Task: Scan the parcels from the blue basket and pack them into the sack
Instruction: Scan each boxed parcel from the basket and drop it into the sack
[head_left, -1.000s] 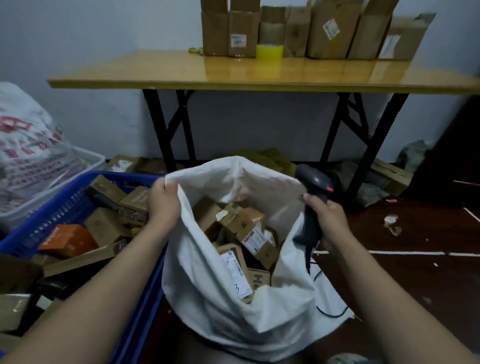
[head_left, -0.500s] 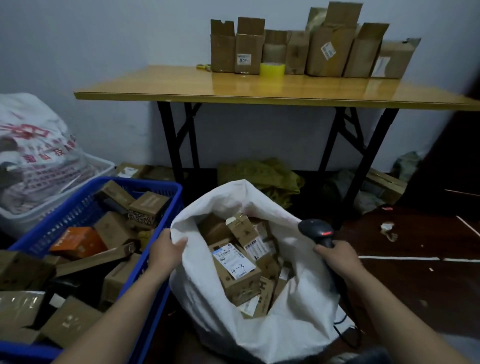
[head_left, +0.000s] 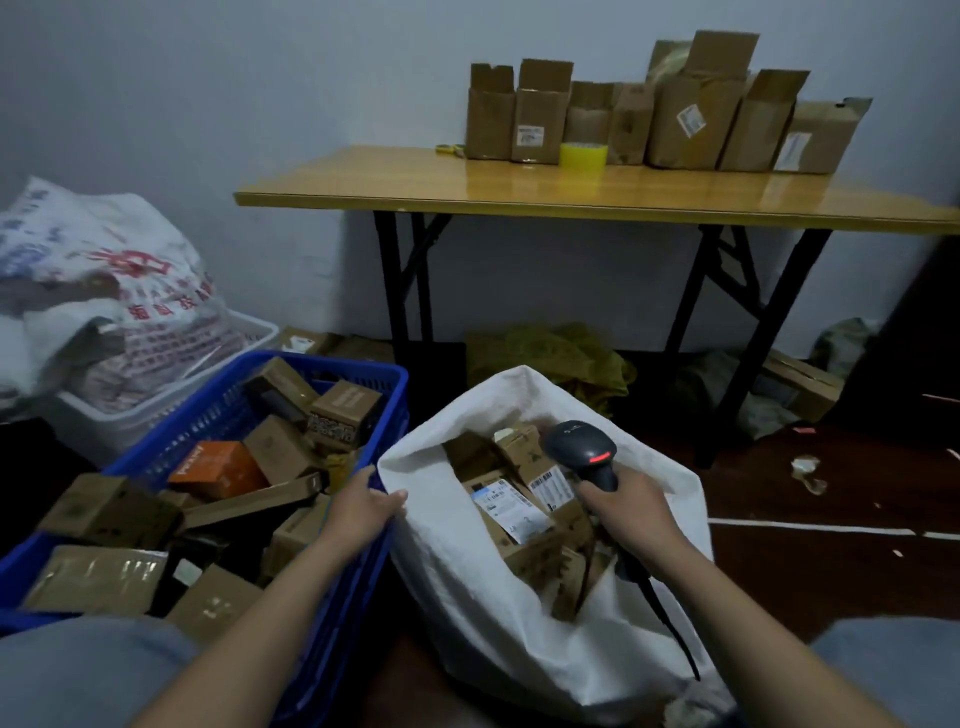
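Observation:
A white woven sack (head_left: 493, 597) stands open on the floor in front of me, holding several cardboard parcels (head_left: 511, 506) with white labels. My left hand (head_left: 363, 506) grips the sack's left rim. My right hand (head_left: 631, 512) holds a black barcode scanner (head_left: 584, 449) by its handle over the sack's mouth; its red light glows and its cable hangs down. To the left sits the blue basket (head_left: 387, 395), packed with several brown parcels and one orange box (head_left: 215, 470).
A wooden folding table (head_left: 571, 195) stands against the wall behind, bearing a row of cardboard boxes (head_left: 675, 122) and a yellow tape roll (head_left: 583, 154). A white basket (head_left: 249, 335) with a printed bag (head_left: 104, 280) sits far left. Yellow-green bags lie under the table.
The sack has sunk lower as both hands came down. My right hand with the scanner moved inward over the sack's mouth. The view has shifted right and back.

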